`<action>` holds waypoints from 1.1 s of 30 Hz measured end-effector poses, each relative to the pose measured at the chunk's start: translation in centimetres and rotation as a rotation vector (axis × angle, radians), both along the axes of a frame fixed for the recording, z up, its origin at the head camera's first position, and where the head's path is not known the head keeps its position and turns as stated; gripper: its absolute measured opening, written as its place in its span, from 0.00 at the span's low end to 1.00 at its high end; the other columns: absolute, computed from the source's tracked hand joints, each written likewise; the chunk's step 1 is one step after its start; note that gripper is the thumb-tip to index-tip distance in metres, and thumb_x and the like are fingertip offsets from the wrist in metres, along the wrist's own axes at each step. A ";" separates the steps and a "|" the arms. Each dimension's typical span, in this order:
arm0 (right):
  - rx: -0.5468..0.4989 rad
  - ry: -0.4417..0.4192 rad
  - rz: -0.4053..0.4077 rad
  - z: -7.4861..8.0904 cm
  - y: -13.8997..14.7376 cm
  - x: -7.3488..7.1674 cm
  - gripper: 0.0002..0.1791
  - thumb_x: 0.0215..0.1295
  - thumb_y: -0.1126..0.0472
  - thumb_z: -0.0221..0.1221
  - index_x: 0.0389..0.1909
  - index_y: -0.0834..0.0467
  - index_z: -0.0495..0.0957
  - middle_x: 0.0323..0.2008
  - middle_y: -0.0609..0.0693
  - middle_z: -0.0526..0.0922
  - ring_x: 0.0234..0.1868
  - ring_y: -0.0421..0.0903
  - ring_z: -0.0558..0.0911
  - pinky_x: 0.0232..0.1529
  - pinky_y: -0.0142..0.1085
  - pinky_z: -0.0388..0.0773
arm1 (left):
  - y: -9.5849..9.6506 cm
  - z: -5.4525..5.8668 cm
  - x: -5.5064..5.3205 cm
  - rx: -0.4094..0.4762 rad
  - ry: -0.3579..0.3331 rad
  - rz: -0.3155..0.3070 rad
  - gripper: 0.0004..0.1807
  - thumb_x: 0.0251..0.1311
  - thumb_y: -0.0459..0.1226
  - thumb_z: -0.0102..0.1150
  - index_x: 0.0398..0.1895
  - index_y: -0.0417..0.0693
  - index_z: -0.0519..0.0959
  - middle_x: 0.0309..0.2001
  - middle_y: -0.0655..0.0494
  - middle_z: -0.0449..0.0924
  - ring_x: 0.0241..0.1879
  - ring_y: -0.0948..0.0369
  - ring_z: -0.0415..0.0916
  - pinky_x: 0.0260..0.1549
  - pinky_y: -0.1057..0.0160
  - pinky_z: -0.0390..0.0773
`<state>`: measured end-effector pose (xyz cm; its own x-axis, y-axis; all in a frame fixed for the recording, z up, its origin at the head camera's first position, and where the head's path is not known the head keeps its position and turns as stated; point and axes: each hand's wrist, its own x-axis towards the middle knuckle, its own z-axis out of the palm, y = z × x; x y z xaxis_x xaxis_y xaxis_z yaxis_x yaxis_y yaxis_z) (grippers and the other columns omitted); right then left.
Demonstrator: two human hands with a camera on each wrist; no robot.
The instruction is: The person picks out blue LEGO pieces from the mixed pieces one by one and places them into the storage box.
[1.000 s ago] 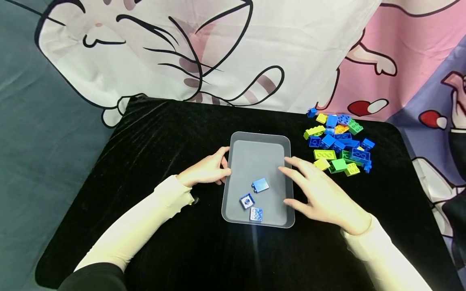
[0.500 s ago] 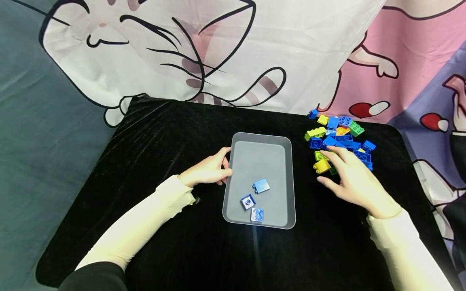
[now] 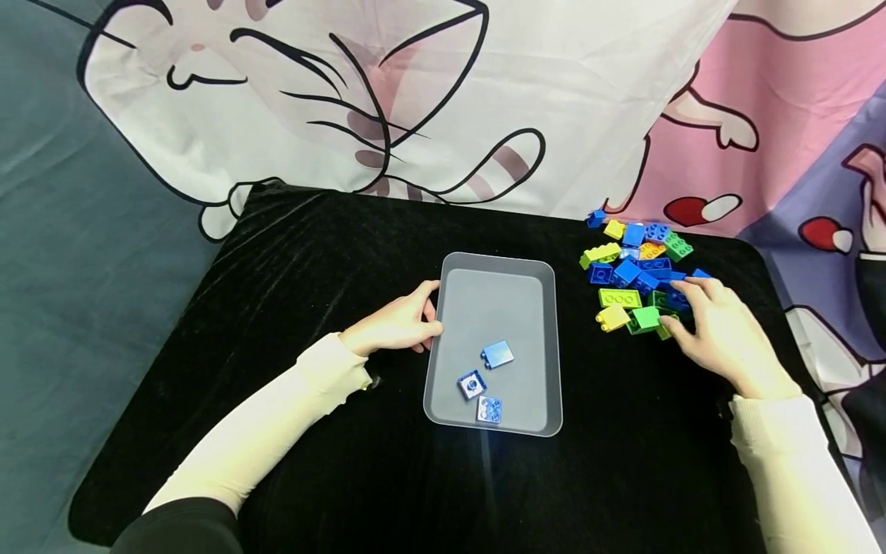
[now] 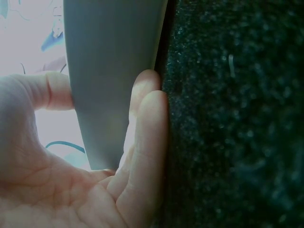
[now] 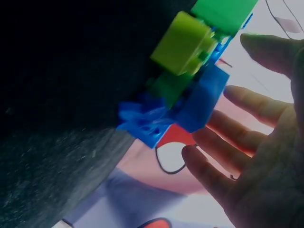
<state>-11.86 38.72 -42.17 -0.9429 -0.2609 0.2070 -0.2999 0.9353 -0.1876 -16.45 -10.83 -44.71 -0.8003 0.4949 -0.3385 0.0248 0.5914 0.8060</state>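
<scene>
A grey tray lies on the black cloth, with three blue building bricks in its near half. At its left side, my left hand grips the wall. The left wrist view shows the thumb at the rim and fingers low along the outer wall. A pile of blue, green and yellow building bricks is at the right. My right hand is over the pile's near right side, fingers spread. In the right wrist view its fingertips are close to a blue brick; contact is unclear.
Black cloth covers the table. Behind it hangs a curtain with cartoon prints, close to the pile's far side. A small dark object sits by the left cuff.
My right hand has moved right from above the tray's right edge, across the pile's near left side, to its near right side. My left hand stays at the tray, which is nearly still.
</scene>
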 end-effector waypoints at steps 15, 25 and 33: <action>-0.039 0.095 -0.060 -1.0 1.0 -0.2 0.26 0.56 0.73 0.66 0.59 0.66 0.76 0.53 0.71 0.78 0.57 0.70 0.76 0.58 0.66 0.71 | 0.0 0.0 0.1 0.016 0.010 0.003 0.46 0.60 0.38 0.58 0.82 0.55 0.51 0.42 0.50 0.79 0.29 0.58 0.87 0.27 0.58 0.88; -0.104 0.171 -0.022 0.4 -2.2 0.2 0.27 0.56 0.70 0.68 0.60 0.63 0.78 0.47 0.65 0.81 0.45 0.62 0.79 0.47 0.59 0.75 | 0.1 0.2 0.1 0.005 0.009 0.004 0.46 0.60 0.38 0.58 0.82 0.55 0.51 0.43 0.51 0.79 0.29 0.58 0.87 0.28 0.59 0.88; -0.140 0.169 0.112 1.4 -7.9 1.6 0.28 0.57 0.68 0.70 0.61 0.60 0.79 0.48 0.59 0.82 0.43 0.54 0.79 0.45 0.52 0.78 | 0.0 0.1 0.1 0.009 0.009 0.001 0.46 0.61 0.38 0.58 0.82 0.55 0.50 0.43 0.50 0.79 0.29 0.58 0.87 0.28 0.58 0.88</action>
